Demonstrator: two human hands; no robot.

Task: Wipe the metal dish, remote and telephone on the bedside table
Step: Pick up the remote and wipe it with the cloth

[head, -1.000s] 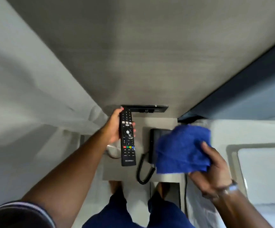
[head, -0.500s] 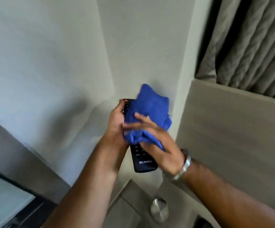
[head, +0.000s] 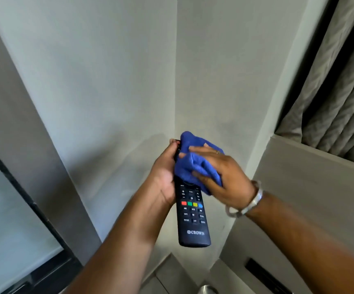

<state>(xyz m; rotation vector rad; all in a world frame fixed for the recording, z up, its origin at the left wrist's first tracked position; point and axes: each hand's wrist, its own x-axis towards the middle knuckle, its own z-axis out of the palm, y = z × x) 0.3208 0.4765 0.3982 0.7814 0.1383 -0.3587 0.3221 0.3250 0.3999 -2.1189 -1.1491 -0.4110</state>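
Observation:
My left hand [head: 164,175] grips a black remote [head: 193,217] by its left side and holds it up in the air, buttons facing me. My right hand [head: 220,175] presses a bunched blue cloth [head: 195,162] onto the remote's upper half, hiding its top buttons. The lower half, with coloured buttons and a white brand name, stays uncovered. A sliver of the round metal dish [head: 209,290] shows at the bottom edge, below the remote. The telephone is out of view.
White walls meet in a corner behind the hands. A grey wood-grain panel [head: 320,187] stands at the right with grey curtains [head: 341,92] above it. A dark-framed glass pane [head: 12,219] is at the lower left. A strip of the bedside table top [head: 172,279] shows below.
The view swung up from the table to the wall corner. The remote rose with my left hand, my right hand brought the cloth onto it, and the cloth has since slid up toward its top.

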